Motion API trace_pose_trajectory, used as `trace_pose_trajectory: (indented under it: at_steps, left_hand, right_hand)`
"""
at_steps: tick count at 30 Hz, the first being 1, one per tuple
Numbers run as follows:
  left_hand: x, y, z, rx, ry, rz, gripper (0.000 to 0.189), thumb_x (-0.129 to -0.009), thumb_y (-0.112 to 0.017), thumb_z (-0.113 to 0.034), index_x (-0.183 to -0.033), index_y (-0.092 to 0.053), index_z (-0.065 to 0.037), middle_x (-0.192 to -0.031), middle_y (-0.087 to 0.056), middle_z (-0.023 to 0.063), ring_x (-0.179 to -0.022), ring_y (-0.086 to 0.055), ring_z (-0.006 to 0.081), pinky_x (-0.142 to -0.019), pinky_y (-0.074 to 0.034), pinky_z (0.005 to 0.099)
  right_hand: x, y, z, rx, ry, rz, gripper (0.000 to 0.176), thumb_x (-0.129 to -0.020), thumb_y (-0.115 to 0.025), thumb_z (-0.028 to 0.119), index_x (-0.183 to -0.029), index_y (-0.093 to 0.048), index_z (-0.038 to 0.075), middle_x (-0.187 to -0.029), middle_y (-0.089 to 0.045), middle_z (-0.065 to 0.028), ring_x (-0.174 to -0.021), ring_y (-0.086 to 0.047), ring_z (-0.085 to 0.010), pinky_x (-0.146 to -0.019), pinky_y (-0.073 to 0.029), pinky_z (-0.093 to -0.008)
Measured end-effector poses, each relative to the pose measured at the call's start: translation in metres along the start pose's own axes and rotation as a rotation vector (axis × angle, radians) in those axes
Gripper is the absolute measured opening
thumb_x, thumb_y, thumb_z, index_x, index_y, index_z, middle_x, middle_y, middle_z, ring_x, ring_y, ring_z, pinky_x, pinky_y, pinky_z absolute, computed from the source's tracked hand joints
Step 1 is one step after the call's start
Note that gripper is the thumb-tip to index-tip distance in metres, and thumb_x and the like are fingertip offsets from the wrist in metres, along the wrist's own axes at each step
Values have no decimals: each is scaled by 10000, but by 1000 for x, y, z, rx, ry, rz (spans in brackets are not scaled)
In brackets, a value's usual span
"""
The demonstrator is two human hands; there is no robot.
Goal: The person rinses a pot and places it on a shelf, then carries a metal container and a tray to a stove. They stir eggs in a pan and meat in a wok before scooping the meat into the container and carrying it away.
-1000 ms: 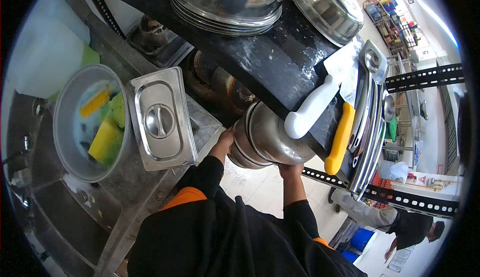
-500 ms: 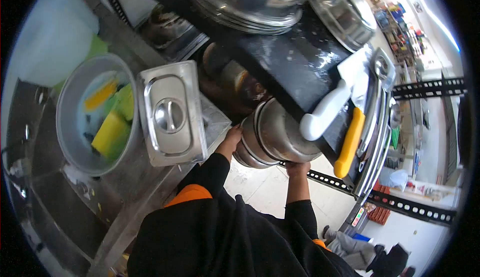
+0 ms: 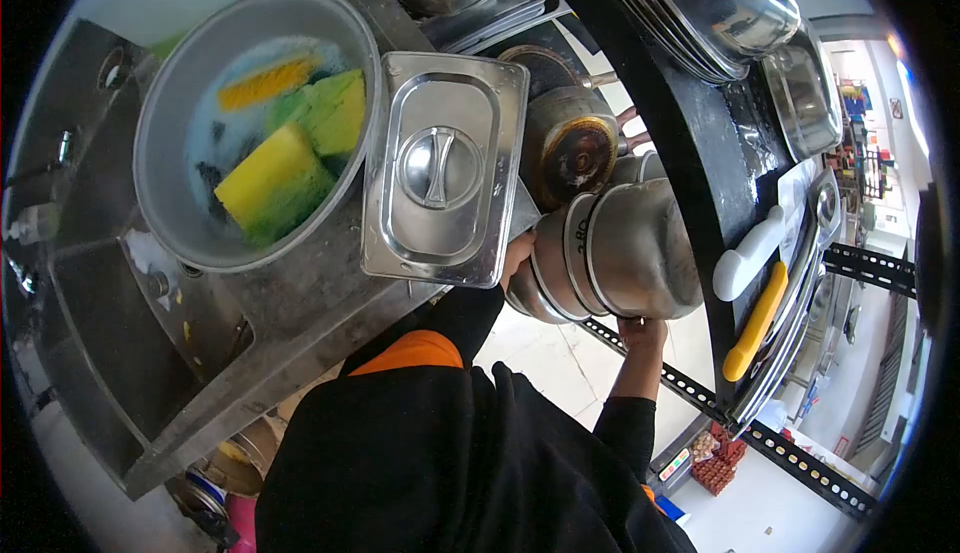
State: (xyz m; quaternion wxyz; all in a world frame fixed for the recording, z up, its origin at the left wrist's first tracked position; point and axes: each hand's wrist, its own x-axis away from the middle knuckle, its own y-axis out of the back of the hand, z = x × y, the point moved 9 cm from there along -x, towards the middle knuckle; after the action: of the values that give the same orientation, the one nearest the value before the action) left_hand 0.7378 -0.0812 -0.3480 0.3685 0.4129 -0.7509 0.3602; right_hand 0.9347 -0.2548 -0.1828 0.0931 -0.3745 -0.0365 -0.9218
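Note:
A nested stack of steel pots [image 3: 640,253] lies on its side below the dark shelf, bases facing right, with dark marks written on one pot. My left hand [image 3: 517,256] grips the stack at its left, rim end; the lidded steel food pan [image 3: 445,168] partly covers that hand. Under the stack, my right hand [image 3: 641,333] supports the pot walls, its fingers curled up against the metal and partly hidden. Just behind the stack are used pans with handles, one with a browned, burnt base [image 3: 578,156].
A grey basin [image 3: 150,153] of soapy water holds sponges [image 3: 275,183] and a yellow brush [image 3: 268,83] beside the sink [image 3: 90,333]. The black shelf [image 3: 690,153] carries stacked steel bowls, a white-handled tool [image 3: 750,253] and a yellow-handled one [image 3: 757,323]. Perforated metal rails [image 3: 810,463] run below.
My view has shifted, so the basin and food pan appear larger and farther right. The pot stack stays in both hands, and more of the burnt pans behind it now shows.

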Motion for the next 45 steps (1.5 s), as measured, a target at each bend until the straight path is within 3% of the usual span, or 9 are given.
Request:
trace_pose_trajectory:
  at_steps: [8, 11, 19, 26, 33, 34, 39, 41, 45]
  left_hand:
    - [-16, -1, 13, -47, -63, 13, 419, -853, -422, -279, -1235, -388, -111, -1222, -430, 130, -1074, -439, 291, -860, -365, 408]
    - [-19, -1, 14, -56, -84, 24, 418, -852, -424, -276, -1233, -390, -108, -1221, -432, 129, -1075, -438, 292, -861, -365, 411]
    - [-40, -3, 18, -74, -151, 47, 416, -848, -432, -270, -1226, -397, -101, -1216, -437, 126, -1077, -435, 295, -862, -366, 417]
    - [-57, -1, 39, -57, -43, 2, 455, -844, -441, -341, -1254, -354, -164, -1261, -392, 88, -1139, -372, 296, -898, -314, 481]
    - [-84, -9, 33, -464, -467, -121, 458, -854, -412, -358, -1240, -372, -115, -1246, -411, 100, -1146, -376, 278, -899, -325, 399]
    - [-28, 0, 9, -138, -224, -84, 445, -858, -377, -367, -1218, -404, -106, -1235, -416, 129, -1131, -394, 286, -895, -341, 354]
    - [-1, 2, -10, -167, -314, -52, 541, -846, -366, -423, -1228, -366, -41, -1238, -402, 159, -1123, -399, 300, -897, -338, 371]
    - [-10, 2, -1, -146, -299, -72, 576, -840, -373, -433, -1253, -318, -35, -1254, -380, 161, -1128, -395, 299, -895, -340, 379]
    - [22, 6, -7, -236, -244, -70, 590, -841, -370, -443, -1261, -304, -34, -1235, -396, 161, -1118, -403, 290, -908, -325, 365]
  right_hand:
    - [10, 4, -2, 94, -24, -230, 231, -876, -305, 187, -918, -463, 23, -649, -468, -33, -458, -418, -113, -639, -492, -395]
    - [1, 12, -10, 36, -72, -219, 265, -867, -312, 182, -959, -505, 26, -791, -525, -75, -664, -500, -161, -692, -456, -403]
    - [-28, 30, -13, 134, 123, -192, 168, -833, -431, 189, -776, -495, 45, -597, -455, -37, -498, -438, -145, -521, -446, -311]
    - [-5, 18, -10, 224, 179, -185, 316, -842, -361, 165, -1154, -313, 141, -1073, -466, -137, -777, -498, -220, -590, -430, -349]
    - [3, 25, -20, 186, 105, -267, 412, -850, -377, 241, -1227, -251, 132, -1170, -366, -159, -825, -502, -294, -621, -446, -395]
    - [8, 25, -22, 168, 94, -276, 431, -854, -377, 266, -1237, -238, 127, -1185, -347, -163, -831, -500, -300, -635, -448, -401]
    - [44, 22, -40, 8, 33, -259, 539, -860, -347, 412, -1272, -206, 93, -1238, -287, -172, -974, -437, -334, -787, -395, -458]
    - [74, 7, -51, 91, -2, -214, 470, -849, -377, 432, -1112, -395, 43, -974, -432, -104, -828, -482, -240, -673, -427, -387]
    - [155, -93, -35, 259, 182, 395, 239, -855, -444, 314, -845, -479, 78, -643, -445, -9, -544, -458, -108, -502, -419, -251]
